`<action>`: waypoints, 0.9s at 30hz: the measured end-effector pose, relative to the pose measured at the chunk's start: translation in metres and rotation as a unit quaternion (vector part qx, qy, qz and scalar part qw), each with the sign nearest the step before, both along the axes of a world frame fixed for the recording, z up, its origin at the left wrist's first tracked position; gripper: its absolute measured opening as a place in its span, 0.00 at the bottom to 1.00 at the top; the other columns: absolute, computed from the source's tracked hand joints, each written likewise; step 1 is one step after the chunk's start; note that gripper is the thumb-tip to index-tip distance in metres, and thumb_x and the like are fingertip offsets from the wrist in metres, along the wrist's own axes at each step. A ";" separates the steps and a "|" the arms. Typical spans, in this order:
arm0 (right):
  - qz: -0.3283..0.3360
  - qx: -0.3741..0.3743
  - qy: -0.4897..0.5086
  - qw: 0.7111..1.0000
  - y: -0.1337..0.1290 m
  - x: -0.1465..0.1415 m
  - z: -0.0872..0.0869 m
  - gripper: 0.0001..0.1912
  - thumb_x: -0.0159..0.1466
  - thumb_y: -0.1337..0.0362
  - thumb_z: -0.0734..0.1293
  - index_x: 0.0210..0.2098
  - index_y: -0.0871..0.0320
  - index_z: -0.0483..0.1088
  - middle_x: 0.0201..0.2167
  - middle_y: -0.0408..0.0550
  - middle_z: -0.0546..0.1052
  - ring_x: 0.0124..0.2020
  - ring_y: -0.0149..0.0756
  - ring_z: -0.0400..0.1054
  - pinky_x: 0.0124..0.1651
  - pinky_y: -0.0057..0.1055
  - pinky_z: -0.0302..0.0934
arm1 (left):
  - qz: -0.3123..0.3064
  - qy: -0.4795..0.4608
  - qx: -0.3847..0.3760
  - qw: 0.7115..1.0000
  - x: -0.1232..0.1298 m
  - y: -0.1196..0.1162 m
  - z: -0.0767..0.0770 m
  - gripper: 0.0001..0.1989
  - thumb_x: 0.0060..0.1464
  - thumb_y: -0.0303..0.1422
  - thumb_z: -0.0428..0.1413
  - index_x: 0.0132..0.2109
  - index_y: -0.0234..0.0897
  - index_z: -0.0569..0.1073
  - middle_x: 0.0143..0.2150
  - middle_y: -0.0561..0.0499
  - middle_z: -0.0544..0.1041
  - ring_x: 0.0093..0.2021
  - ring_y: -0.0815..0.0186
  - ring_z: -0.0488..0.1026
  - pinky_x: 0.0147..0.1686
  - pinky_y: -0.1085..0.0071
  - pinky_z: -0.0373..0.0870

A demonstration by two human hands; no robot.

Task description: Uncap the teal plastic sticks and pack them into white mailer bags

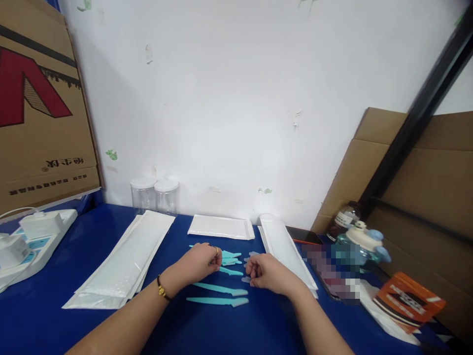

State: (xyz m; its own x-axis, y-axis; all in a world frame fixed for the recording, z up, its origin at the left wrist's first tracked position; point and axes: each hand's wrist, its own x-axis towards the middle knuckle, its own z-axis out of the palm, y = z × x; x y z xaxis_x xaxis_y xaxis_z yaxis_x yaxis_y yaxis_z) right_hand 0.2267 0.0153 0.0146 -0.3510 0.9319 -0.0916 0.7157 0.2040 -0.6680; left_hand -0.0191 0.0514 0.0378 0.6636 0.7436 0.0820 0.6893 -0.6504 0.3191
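Several turquoise plastic sticks [218, 300] with angled ends lie on the blue table [207, 333]. Two are side by side nearest the camera, and others lie farther back, partly behind my left hand [207, 261]. That hand is closed above them, its fingers pressed together; what they hold, if anything, is hidden. To the right, my right hand [263, 271] has its fingers curled in a pinch beside small translucent pieces [245, 279]. Whether a piece is between those fingertips is too small to tell.
White padded envelopes lie at the left [121, 261], back [220, 226] and right [283, 241]. Two lidded jars [143, 195] stand by the wall. A power strip [55, 236] is far left; a phone, a bottle [343, 220], a teal jug [360, 241] and an orange pouch [408, 301] are right.
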 end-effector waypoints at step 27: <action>0.027 0.021 -0.014 0.999 -0.006 -0.009 0.009 0.05 0.50 0.72 0.63 0.26 0.59 0.69 0.20 0.39 0.69 0.22 0.26 0.62 0.24 0.20 0.53 | 0.004 -0.006 -0.017 1.000 -0.001 -0.005 0.009 0.08 0.52 0.30 0.48 0.34 0.40 0.72 0.33 0.54 0.75 0.37 0.65 0.68 0.36 0.73 0.60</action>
State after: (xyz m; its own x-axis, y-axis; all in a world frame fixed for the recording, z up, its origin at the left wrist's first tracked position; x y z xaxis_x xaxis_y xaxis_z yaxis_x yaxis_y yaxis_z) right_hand 0.2177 0.0093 0.0238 -0.3978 0.9152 -0.0638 0.7220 0.2694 -0.6372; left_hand -0.0206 0.0465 0.0471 0.6571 0.7511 0.0640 0.6901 -0.6336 0.3497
